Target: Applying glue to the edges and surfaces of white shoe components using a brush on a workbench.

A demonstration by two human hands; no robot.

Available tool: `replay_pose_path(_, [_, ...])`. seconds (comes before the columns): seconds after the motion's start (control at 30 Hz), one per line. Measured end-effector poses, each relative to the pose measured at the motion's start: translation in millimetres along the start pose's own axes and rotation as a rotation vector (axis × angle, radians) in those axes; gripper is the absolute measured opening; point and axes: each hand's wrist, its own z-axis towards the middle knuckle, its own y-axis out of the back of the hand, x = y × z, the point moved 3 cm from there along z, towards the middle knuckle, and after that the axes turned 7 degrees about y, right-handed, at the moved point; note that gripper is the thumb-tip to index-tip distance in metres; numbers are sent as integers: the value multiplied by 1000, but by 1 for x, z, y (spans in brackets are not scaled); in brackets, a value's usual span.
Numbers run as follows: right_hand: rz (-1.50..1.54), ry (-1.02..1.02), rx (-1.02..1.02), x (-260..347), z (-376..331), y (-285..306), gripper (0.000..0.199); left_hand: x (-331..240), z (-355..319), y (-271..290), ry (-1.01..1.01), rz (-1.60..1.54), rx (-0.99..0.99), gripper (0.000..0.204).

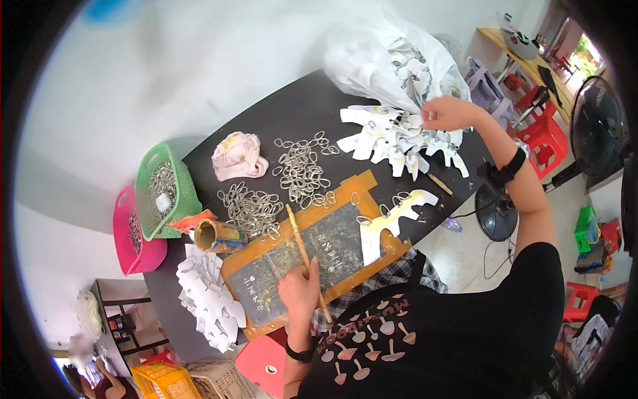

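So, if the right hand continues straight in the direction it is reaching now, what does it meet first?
The right hand reaches toward the far table edge and already rests on the pile of white cut-out pieces. Going straight on, it would probably meet the white plastic bag holding more pieces, though depth is hard to judge.

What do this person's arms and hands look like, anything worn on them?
Both forearms are bare, with no gloves on the left hand or the right hand. Each wrist carries a black band: one on the left wrist, and a wider one with a small black block attached on the right wrist. Short black sleeves belong to a black T-shirt printed with pale pink mushrooms.
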Motion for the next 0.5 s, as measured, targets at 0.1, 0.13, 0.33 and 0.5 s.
replay_pose_path(0.1, [-382,-98,-131,-108,-48,-35,56,-9,-1,2,-63,97,15,49])
replay_pose_path(0.13, [-370,-51,-138,-86,-37,-35,56,-5,-9,19,-31,115,-16,49])
replay_pose_path(0.33, [-8,-291,-442,-123,-66,-96,129,-61,9,55,-513,259,117,48])
replay_pose_path(0.5, [12,-17,-752,-127,-34,-80,134,-148,65,26,-775,330,273,41])
